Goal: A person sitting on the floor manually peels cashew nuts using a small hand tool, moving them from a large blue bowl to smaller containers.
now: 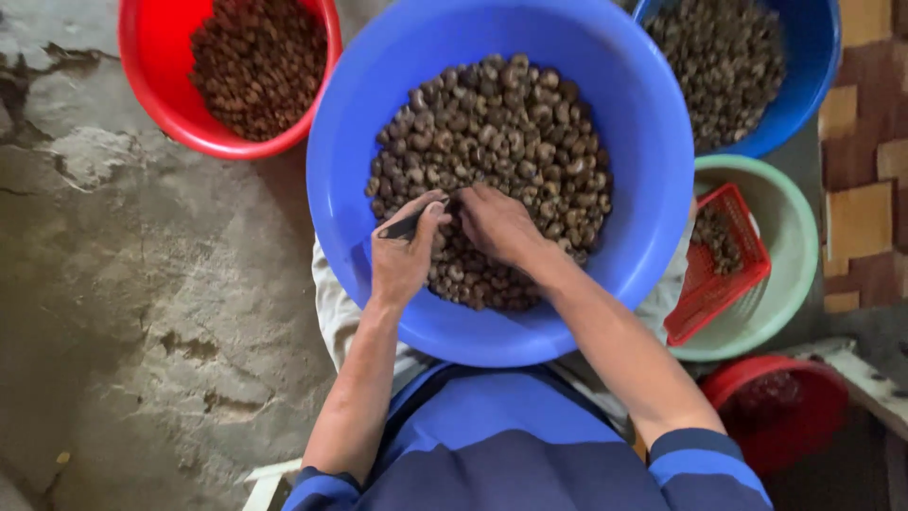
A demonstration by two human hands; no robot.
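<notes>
At far left I see a red basin (pixel 170 104) of dark nuts on cracked concrete floor (pixel 123 312). My left hand (pixel 405 251) has its grip closed on a thin dark tool (pixel 409 225). My right hand (pixel 497 225), fingers curled, presses into rounded brown nuts (pixel 501 123) filling the smooth blue plastic basin (pixel 643 189). At right, a red mesh basket (pixel 724 265) rests in a green bowl (pixel 794 237).

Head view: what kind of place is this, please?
Probably a small hand-sorting or shelling workplace for nuts, on the ground. Several plastic basins hold brown nuts: a blue basin under both hands, a red basin, and a green basin with a red basket. The floor is rough, cracked concrete.
</notes>
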